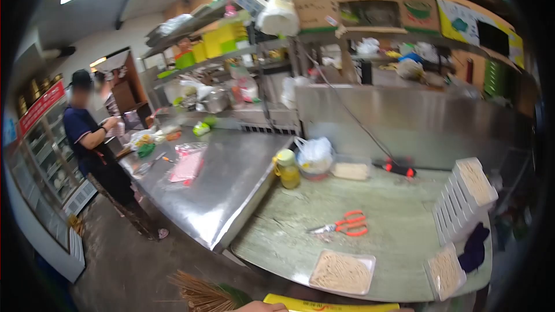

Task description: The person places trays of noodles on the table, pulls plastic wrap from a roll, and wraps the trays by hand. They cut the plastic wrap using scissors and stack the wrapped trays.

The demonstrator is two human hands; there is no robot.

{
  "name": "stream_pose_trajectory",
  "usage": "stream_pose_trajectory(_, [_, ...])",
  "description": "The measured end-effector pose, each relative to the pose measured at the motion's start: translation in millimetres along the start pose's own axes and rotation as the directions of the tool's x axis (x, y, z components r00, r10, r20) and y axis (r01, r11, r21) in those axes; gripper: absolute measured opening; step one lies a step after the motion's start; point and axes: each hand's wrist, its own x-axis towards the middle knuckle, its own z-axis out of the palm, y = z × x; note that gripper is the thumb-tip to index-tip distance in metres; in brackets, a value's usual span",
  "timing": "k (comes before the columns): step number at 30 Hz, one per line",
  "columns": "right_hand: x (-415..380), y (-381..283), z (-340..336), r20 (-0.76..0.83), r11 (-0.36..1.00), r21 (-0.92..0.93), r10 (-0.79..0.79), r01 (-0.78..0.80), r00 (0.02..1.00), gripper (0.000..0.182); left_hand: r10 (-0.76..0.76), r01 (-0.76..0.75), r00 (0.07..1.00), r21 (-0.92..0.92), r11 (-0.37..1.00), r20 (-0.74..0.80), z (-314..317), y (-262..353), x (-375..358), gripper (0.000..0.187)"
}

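Counter [399, 237]: stacked noodle trays [465, 199] at right end, loose tray [342, 271] on front edge, scissors [341, 225] mid-counter. Hand [260, 307] sliver below counter by yellow box [329, 305]; which hand, finger spread: cannot tell. Risk: front tray overhangs, bump could tip it.

I count one pair of orange scissors [347, 225], one yellow jar [287, 169], two loose noodle trays [341, 272], one co-worker [95, 144].

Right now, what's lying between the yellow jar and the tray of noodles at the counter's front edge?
In the head view, orange-handled scissors lie on the counter, roughly between the jar and the front noodle tray. The rest is bare counter.
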Motion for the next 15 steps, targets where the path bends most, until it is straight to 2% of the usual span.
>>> stream_pose_trajectory(4, [-2.7, 4.1, 1.4, 0.013, 0.999, -0.039, -0.03, 0.031, 0.999, 0.013, -0.095, 0.08, 0.988, -0.129, 0.988, -0.123, 14.2, 2.0, -4.0, 0.008])
stream_pose_trajectory(5, [-3.3, 3.8, 1.3, 0.008, 0.998, -0.047, -0.031, 0.032, 0.999, 0.013, -0.111, 0.096, 0.984, -0.108, 0.99, -0.14, 10.6, 6.7, -3.3, 0.007])
stream_pose_trajectory(7, [-7.3, 5.7, 5.5, -0.037, 0.999, -0.038, -0.029, 0.028, 0.999, 0.013, -0.106, 0.07, 0.972, -0.17, 0.983, -0.209, 10.9, 7.0, -2.8, 0.007])
stream_pose_trajectory(8, [-7.5, 5.3, 6.7, -0.081, 0.999, -0.023, -0.037, 0.036, 0.996, 0.014, -0.101, 0.066, 0.972, -0.166, 0.984, -0.212, 10.2, 5.7, -3.6, 0.007])
stream_pose_trajectory(11, [-8.6, -1.0, 3.3, -0.056, 1.0, -0.002, -0.016, 0.016, 0.998, 0.015, -0.054, 0.037, 0.978, -0.086, 0.996, -0.203, 10.3, 7.6, -7.6, 0.007])
stream_pose_trajectory(14, [-11.1, 4.1, 6.6, -0.052, 1.0, -0.011, 0.01, -0.011, 0.999, 0.015, -0.119, 0.108, 0.962, -0.058, 0.992, -0.246, 17.3, 10.6, -12.4, 0.008])
stream_pose_trajectory(15, [-11.7, 2.5, 5.7, -0.051, 1.0, -0.011, 0.012, -0.013, 0.999, 0.015, -0.2, 0.154, 0.944, -0.188, 0.97, -0.261, 32.2, 4.7, -17.6, 0.008])
